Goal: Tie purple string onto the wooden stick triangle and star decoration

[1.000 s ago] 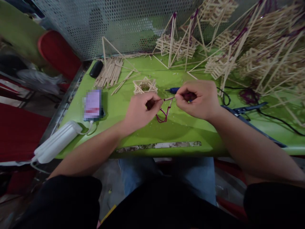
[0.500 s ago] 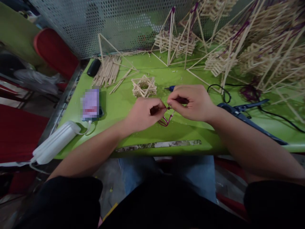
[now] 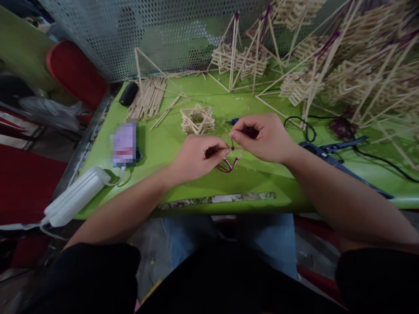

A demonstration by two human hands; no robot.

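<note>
Above the green table's front half, my left hand (image 3: pixel 199 156) is closed in a pinch on a small thread-tied stick piece, mostly hidden by the fingers. My right hand (image 3: pixel 262 136) pinches the end of a dark purple thread, which runs down to a knot (image 3: pixel 232 148) between the hands. Below the fingertips hangs a loop of purple thread (image 3: pixel 233 165), with short pale stick parts beside it. Just behind my hands stands a star-shaped stack of wooden sticks (image 3: pixel 197 120). The dark blue tip of a pen-like tool (image 3: pixel 231 121) shows by my right fingers.
Loose sticks (image 3: pixel 152 97) and a black case (image 3: pixel 128 93) lie back left. A blurred phone (image 3: pixel 124 144) is cabled to a white power strip (image 3: pixel 77 196). Stick structures (image 3: pixel 360 65) crowd the right, above a dark glue-gun-like tool (image 3: pixel 343 168). A perforated metal panel (image 3: pixel 157 35) bounds the back.
My right hand has risen slightly from my left, and a short length of purple thread now shows stretched between its fingertips and the knot. The left hand stays nearly still.
</note>
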